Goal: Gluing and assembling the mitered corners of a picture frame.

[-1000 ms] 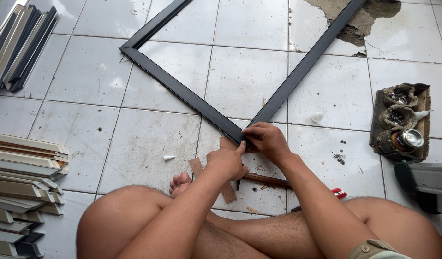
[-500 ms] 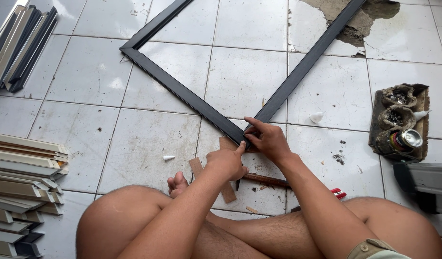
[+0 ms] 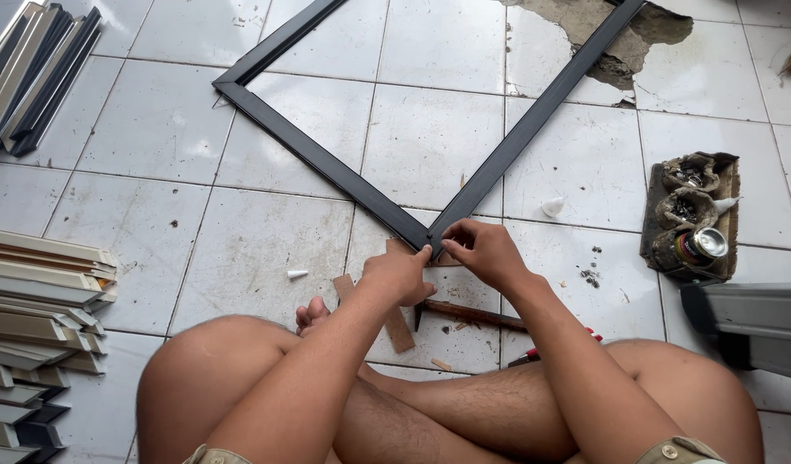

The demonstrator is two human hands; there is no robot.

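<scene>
A large black picture frame (image 3: 327, 163) lies flat on the white tiled floor, its near corner pointing at me. My left hand (image 3: 400, 273) presses fingertips on that corner from the left. My right hand (image 3: 484, 251) pinches the same corner from the right, fingers curled on the black moulding. I sit cross-legged, knees on either side. A thin wooden strip (image 3: 395, 322) and a hammer with a wooden handle (image 3: 473, 314) lie on the floor under my forearms.
Stacks of moulding lengths lie at the left (image 3: 39, 318) and top left (image 3: 35, 73). A cardboard tray with small containers and a can (image 3: 692, 215) sits right. A grey object (image 3: 743, 322) lies at right edge. A patch of broken tile (image 3: 619, 43) shows above.
My right hand has shifted slightly on the frame corner, fingers closing on the moulding. My left hand stays pressed there.
</scene>
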